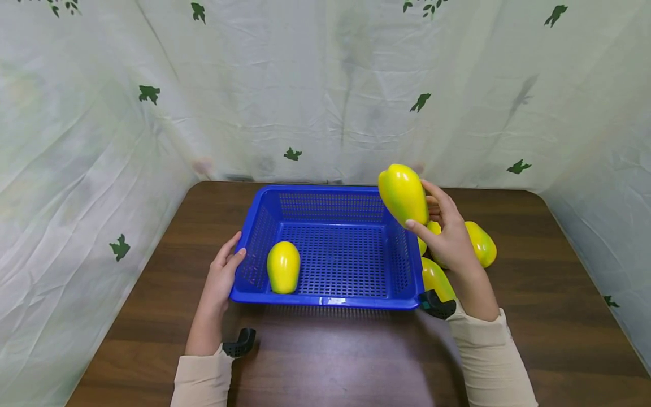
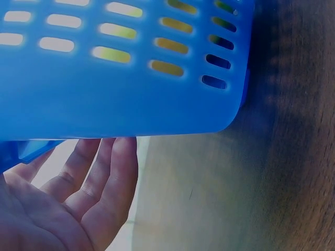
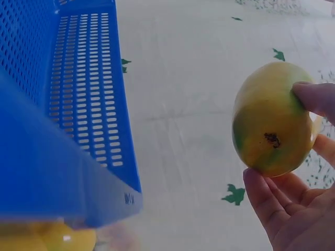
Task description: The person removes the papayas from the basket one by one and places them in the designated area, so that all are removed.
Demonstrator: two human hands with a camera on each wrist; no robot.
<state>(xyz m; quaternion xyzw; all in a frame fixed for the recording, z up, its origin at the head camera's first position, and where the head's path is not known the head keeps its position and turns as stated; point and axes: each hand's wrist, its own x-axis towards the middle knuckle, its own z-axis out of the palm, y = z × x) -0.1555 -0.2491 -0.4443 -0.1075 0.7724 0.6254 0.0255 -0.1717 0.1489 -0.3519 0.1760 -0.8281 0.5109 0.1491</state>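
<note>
My right hand point(image 1: 447, 232) holds a yellow-green mango point(image 1: 403, 195) above the right rim of a blue plastic basket point(image 1: 325, 301). Thumb and fingers pinch the fruit from either side, and its dark stem end shows in the right wrist view, on the held mango point(image 3: 275, 120). At the basket's left side, my left hand point(image 1: 222, 274) grips the rim. From the left wrist view, the fingers of the left hand point(image 2: 86, 193) lie against the basket's edge. Inside the basket, toward its left front, one mango point(image 1: 283, 267) sits on the perforated floor.
More mangoes lie on the table right of the basket, one mango point(image 1: 480, 244) beyond my right wrist and another mango point(image 1: 436, 280) against the basket wall; the hand partly hides others. A pale cloth point(image 1: 325, 85) with green bird shapes hangs behind the brown wooden table point(image 1: 325, 356).
</note>
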